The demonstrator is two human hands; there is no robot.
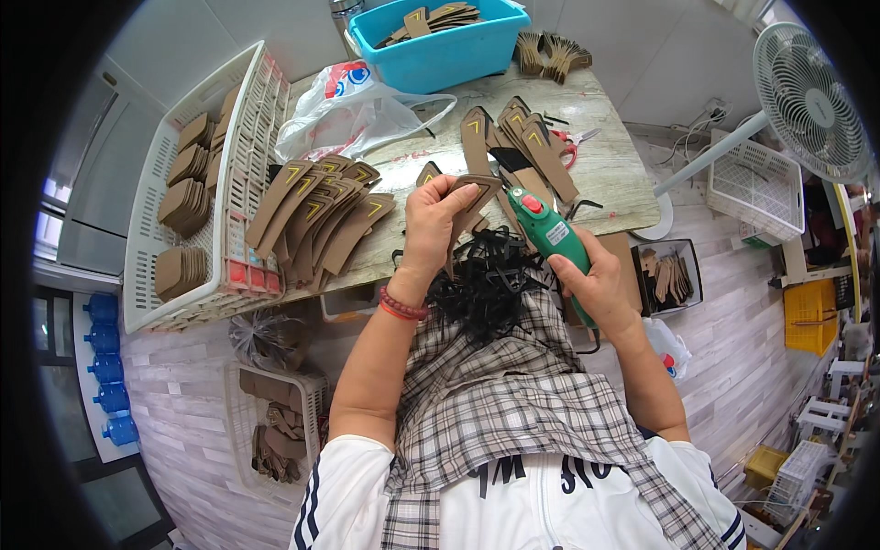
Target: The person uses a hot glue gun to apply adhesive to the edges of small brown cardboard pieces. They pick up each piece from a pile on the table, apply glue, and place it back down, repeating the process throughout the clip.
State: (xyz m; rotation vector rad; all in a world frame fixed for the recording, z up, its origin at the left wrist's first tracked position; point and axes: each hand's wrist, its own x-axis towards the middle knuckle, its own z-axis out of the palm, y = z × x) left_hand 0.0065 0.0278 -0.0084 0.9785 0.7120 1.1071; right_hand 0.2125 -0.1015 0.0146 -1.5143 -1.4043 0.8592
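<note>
My left hand (429, 220) pinches a flat brown strap-shaped piece (480, 190) between thumb and fingers, above the table's front edge. Wrapped in my right hand (603, 282) is a green handheld electric tool (555, 231) with a red button; its front end points at the held piece, and I cannot tell whether they touch. Black strip offcuts (486, 289) lie heaped on my checked apron, below both hands. Left of my left hand, brown pieces with yellow angled marks (321, 206) overlap in a pile. More such pieces (527, 137) are spread beyond the tool.
A white crate (247, 174) of stacked brown pieces stands at the left. Behind are a crumpled plastic bag (353, 115), a blue bin (440, 55) and red-handled scissors (570, 151). A fan (811, 101) stands at right, a black box (674, 247) below it.
</note>
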